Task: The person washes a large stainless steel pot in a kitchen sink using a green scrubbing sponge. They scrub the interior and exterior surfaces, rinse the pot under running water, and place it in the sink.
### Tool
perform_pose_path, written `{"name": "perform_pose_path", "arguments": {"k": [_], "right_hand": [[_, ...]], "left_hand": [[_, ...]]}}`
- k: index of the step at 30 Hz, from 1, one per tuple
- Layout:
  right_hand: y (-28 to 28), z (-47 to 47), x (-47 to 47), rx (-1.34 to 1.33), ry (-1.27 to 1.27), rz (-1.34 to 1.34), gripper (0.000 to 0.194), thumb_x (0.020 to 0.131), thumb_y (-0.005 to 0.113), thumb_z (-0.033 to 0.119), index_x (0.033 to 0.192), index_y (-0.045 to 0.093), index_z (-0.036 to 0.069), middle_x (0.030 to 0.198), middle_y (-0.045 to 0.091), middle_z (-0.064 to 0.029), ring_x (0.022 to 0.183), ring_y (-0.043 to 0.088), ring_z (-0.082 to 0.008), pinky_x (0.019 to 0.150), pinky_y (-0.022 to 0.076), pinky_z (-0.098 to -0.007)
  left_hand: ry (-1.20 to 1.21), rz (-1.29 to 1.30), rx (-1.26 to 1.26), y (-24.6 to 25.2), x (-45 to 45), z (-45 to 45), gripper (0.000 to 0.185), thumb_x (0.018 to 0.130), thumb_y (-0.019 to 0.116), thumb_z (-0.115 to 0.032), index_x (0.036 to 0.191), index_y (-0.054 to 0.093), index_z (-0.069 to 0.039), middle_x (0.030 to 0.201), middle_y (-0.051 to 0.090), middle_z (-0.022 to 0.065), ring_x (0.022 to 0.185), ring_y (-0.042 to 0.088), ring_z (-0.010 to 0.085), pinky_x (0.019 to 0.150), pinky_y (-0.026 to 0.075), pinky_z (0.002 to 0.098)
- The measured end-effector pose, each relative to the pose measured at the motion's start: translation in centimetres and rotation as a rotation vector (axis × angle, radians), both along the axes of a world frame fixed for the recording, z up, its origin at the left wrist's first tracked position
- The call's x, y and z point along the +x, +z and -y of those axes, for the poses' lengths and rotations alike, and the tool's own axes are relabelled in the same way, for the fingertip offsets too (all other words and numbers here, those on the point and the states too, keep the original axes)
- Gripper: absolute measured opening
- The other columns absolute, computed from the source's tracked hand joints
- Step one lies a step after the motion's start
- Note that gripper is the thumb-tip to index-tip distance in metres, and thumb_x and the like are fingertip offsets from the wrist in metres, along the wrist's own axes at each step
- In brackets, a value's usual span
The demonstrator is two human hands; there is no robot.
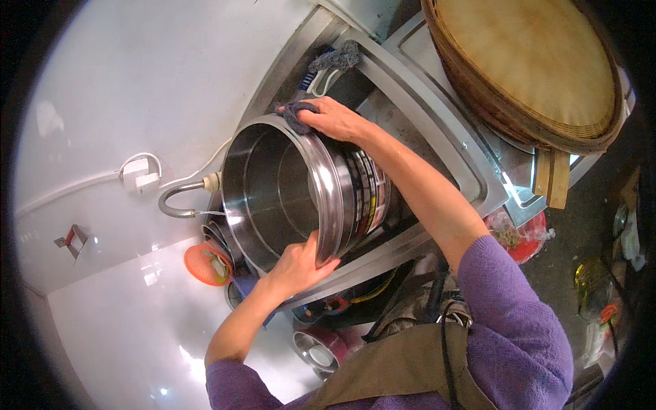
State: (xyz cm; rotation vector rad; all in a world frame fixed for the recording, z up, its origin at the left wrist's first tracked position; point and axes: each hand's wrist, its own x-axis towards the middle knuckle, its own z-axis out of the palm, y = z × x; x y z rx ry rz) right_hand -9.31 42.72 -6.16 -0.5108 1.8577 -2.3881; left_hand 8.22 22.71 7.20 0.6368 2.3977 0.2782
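A large stainless steel pot [328,189] lies tilted in a metal sink [410,123], its mouth towards the wall. My left hand [300,266] grips the near part of its rim, fingers inside and thumb outside. At the far part of the rim, my right hand [333,119] presses a dark grey scrubbing cloth [295,117] against the metal. A label with writing covers some of the pot's outer wall. Beside the mouth, a curved metal tap [171,199] lets out what looks like a thin stream of water.
A grey cloth [338,56] and a striped-handled brush [310,81] lie at the sink's far corner. Right of the sink stands a big round woven basket [528,66]. An orange strainer [205,264] sits left of the pot. Below are a metal bowl [320,351] and a red basin [528,238].
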Motion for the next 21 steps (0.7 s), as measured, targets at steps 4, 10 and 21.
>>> {"name": "perform_pose_path", "arguments": {"k": [4,10,21], "right_hand": [[-1.7,2.1,9.5,-0.072,-0.400,-0.199,0.049,0.082,0.053,0.011,0.131,0.052,0.004,0.135,0.054,-0.0210,0.129,0.049,-0.0365,0.110,0.0372,-0.0427],[-7.8,5.3,21.6,0.010,-0.420,0.131,0.077,0.073,0.052,-0.009,0.147,0.035,0.004,0.151,0.033,-0.0238,0.142,0.031,-0.0395,0.118,0.0240,-0.0425],[-3.6,3.3,8.3,-0.076,-0.317,-0.179,0.049,0.086,0.046,0.010,0.134,0.048,0.001,0.134,0.053,-0.0234,0.128,0.049,-0.0358,0.110,0.0352,-0.0416]], "left_hand": [[-0.193,-0.061,-0.020,0.6,1.1,4.6,0.053,0.078,0.078,-0.022,0.117,0.053,0.005,0.082,0.064,0.0223,0.073,0.065,0.0391,0.064,0.054,0.0425],[-0.001,-0.120,-0.012,1.7,2.6,3.2,0.053,0.079,0.079,-0.018,0.120,0.051,0.002,0.089,0.066,0.0210,0.085,0.068,0.0371,0.071,0.054,0.0412],[0.300,-0.275,0.104,-1.3,0.5,-3.4,0.047,0.083,0.075,-0.014,0.110,0.038,-0.001,0.072,0.066,0.0200,0.065,0.067,0.0403,0.053,0.053,0.0445]]}}
